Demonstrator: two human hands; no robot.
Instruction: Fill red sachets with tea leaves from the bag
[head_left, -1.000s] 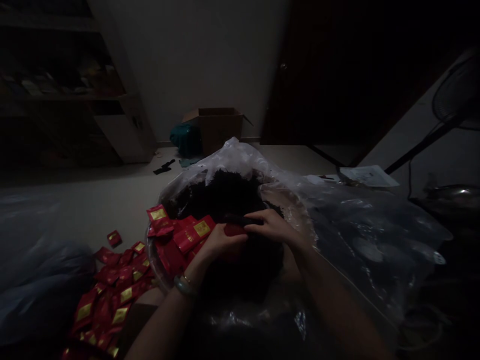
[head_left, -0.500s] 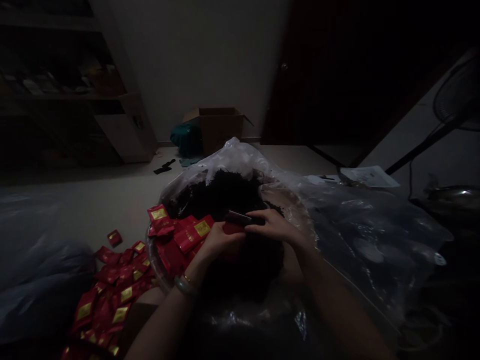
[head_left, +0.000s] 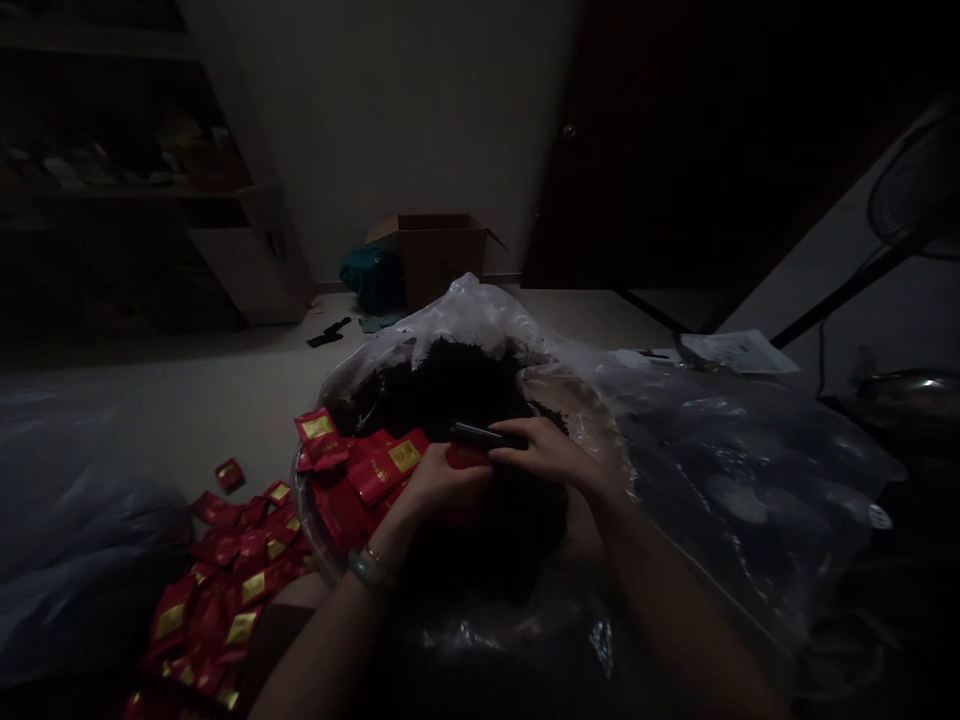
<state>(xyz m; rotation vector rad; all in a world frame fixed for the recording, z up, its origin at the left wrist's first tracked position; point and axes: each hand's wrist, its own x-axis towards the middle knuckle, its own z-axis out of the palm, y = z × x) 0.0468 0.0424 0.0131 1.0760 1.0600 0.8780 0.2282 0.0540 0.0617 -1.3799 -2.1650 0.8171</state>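
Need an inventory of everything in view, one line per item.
red-and-gold foil sachets: many, red with gold labels, in tray and on floor, lower left
near-black loose leaf heap: one, near-black, in tray
round clear tray: one, clear, centre
crumpled clear plastic bag: one, clear, around tray
open cardboard box: one, brown, by far wall
teal fabric bundle: one, teal, beside box
white paper sheet: one, white, right
standing fan: one, dark, far right
left hand: one, on single red sachet
right hand: one, on dark flat strip
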